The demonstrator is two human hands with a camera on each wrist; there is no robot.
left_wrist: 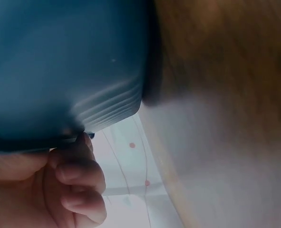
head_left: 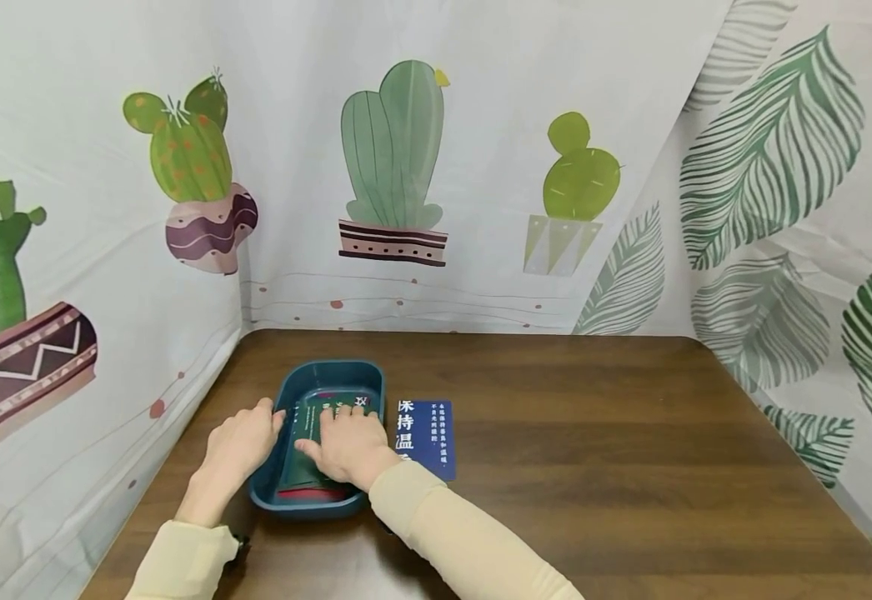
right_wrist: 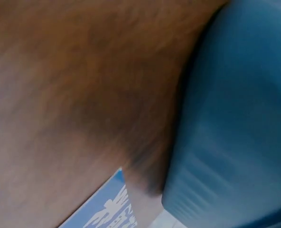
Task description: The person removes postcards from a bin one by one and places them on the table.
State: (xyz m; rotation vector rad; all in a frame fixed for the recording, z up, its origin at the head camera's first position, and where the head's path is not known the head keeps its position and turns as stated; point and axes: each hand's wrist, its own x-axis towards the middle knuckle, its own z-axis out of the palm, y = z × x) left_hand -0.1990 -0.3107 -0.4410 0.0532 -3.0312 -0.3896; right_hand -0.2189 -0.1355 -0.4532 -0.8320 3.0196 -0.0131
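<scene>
A dark blue plastic basin (head_left: 259, 500) stands at the left of the table, with green cards (head_left: 303, 468) printed in white characters lying in it. Below them shows the edge of a red card (head_left: 312, 494). My left hand (head_left: 237, 443) grips the basin's left rim, thumb on the inner side; the left wrist view shows curled fingers (left_wrist: 81, 173) just under the rim. Inside the basin, my right hand (head_left: 349, 446) rests palm down on the green cards, fingers stretched out. That hand is out of sight in the right wrist view, which shows the basin's ribbed outer wall (right_wrist: 226, 123).
A blue card (head_left: 433, 437) with white characters lies on the table just right of the basin, partly covered by my right forearm. Brown wood tabletop (head_left: 593, 450) extends to the right. Cloth printed with cacti and leaves (head_left: 481, 292) hangs behind and beside the table.
</scene>
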